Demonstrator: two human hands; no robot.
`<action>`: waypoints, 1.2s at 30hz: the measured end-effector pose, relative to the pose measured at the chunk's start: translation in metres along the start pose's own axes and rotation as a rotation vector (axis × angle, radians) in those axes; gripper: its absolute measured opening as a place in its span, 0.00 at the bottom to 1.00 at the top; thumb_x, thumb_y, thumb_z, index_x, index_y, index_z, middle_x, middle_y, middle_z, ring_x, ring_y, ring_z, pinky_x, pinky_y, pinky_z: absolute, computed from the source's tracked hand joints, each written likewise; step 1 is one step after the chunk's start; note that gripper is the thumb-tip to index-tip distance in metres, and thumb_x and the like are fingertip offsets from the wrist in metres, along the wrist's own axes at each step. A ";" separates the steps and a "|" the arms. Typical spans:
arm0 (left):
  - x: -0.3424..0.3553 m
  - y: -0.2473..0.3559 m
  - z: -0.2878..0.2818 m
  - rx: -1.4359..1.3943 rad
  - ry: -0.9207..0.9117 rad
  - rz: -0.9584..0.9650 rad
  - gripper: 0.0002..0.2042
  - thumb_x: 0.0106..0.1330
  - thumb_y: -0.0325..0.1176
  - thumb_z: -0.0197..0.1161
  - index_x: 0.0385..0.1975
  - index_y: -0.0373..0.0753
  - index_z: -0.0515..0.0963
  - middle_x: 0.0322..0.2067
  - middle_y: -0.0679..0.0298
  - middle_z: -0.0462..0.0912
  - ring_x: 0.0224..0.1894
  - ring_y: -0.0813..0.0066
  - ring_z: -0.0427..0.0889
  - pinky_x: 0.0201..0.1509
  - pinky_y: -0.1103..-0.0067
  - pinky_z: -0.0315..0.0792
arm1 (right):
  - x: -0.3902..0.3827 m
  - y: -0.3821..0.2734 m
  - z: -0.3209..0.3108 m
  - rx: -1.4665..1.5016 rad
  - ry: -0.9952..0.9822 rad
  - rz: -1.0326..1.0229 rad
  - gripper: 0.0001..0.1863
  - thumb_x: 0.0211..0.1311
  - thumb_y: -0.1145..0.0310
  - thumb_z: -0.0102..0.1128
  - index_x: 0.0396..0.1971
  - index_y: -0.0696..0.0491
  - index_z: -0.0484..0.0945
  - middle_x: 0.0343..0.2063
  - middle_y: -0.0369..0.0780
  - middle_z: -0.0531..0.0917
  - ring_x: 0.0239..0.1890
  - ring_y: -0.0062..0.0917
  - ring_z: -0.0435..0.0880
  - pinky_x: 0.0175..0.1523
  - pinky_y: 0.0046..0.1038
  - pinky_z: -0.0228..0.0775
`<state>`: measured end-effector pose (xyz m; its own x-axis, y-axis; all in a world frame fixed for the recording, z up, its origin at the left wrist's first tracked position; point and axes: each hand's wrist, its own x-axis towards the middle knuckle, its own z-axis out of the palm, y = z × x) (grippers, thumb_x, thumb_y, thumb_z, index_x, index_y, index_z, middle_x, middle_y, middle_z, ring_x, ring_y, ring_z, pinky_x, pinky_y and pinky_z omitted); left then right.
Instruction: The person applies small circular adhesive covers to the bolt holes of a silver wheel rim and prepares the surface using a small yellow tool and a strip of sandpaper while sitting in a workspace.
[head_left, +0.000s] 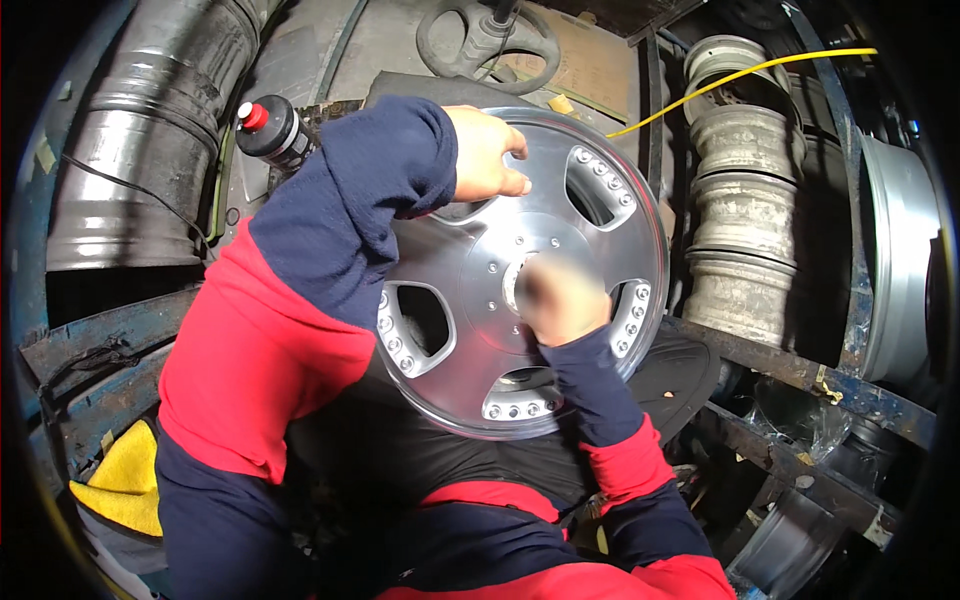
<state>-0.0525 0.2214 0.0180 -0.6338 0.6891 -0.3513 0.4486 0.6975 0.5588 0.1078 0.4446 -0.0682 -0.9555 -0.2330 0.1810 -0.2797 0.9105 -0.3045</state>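
Note:
A shiny silver alloy wheel (460, 250) with oval windows and small bolts lies face up before me, over my lap. My left hand (487, 155) reaches across its upper left part. The fingers bend over a window there, gripping the wheel, with the thumb toward the middle. Against the hub at the centre is my right hand (568, 305), closed-looking, its fingers smeared by motion. A dark patch shows near those fingers, but whether it is something held cannot be made out. Part of the centre bore shows as a pale ring beside that hand.
Beyond the wheel lies a steering wheel (440, 50). A bottle with a red cap (270, 130) stands left of my sleeve. Stacked worn rims (740, 225) fill the right side, crossed by a yellow hose (740, 72). Large metal rims (135, 170) and a yellow cloth (125, 480) are at left.

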 end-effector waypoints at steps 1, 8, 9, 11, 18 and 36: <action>-0.002 0.000 -0.001 -0.023 0.003 0.004 0.29 0.66 0.48 0.58 0.63 0.37 0.73 0.51 0.46 0.84 0.54 0.51 0.82 0.62 0.67 0.73 | 0.001 0.001 -0.001 0.019 0.003 -0.020 0.07 0.58 0.69 0.68 0.37 0.48 0.84 0.27 0.39 0.84 0.29 0.36 0.84 0.33 0.36 0.74; 0.004 0.000 0.003 0.022 0.001 0.015 0.29 0.66 0.47 0.58 0.63 0.36 0.73 0.50 0.46 0.84 0.54 0.51 0.83 0.62 0.68 0.73 | -0.006 0.004 0.011 0.041 0.107 0.014 0.07 0.57 0.71 0.67 0.37 0.51 0.83 0.26 0.41 0.82 0.28 0.38 0.82 0.33 0.37 0.74; 0.004 0.000 0.004 0.016 0.014 0.015 0.29 0.66 0.47 0.58 0.63 0.36 0.73 0.49 0.46 0.84 0.54 0.52 0.83 0.62 0.68 0.73 | -0.007 0.005 0.011 0.037 0.096 0.030 0.08 0.57 0.71 0.67 0.37 0.51 0.83 0.27 0.41 0.82 0.28 0.39 0.82 0.34 0.37 0.74; 0.002 0.001 0.005 0.007 0.030 0.020 0.29 0.66 0.47 0.58 0.63 0.36 0.73 0.49 0.47 0.84 0.54 0.52 0.83 0.62 0.68 0.73 | -0.006 0.001 0.014 0.029 0.091 -0.001 0.08 0.57 0.71 0.67 0.38 0.50 0.83 0.27 0.41 0.82 0.28 0.38 0.82 0.34 0.37 0.75; 0.004 0.007 0.006 -0.040 -0.003 0.003 0.28 0.67 0.47 0.58 0.63 0.37 0.73 0.50 0.46 0.84 0.54 0.51 0.82 0.62 0.68 0.73 | -0.008 0.005 0.003 -0.004 0.066 0.043 0.07 0.57 0.69 0.67 0.37 0.49 0.84 0.27 0.41 0.83 0.28 0.39 0.82 0.34 0.39 0.74; -0.004 -0.002 0.000 -0.035 -0.020 0.021 0.28 0.68 0.48 0.59 0.62 0.34 0.73 0.51 0.44 0.83 0.55 0.50 0.82 0.62 0.68 0.73 | 0.002 -0.013 0.007 0.158 0.090 0.070 0.05 0.59 0.70 0.67 0.35 0.51 0.84 0.30 0.42 0.86 0.31 0.41 0.85 0.37 0.37 0.77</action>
<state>-0.0508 0.2170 0.0185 -0.6113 0.7078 -0.3541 0.4392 0.6756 0.5921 0.1093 0.4294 -0.0706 -0.9629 -0.1327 0.2350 -0.2307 0.8567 -0.4613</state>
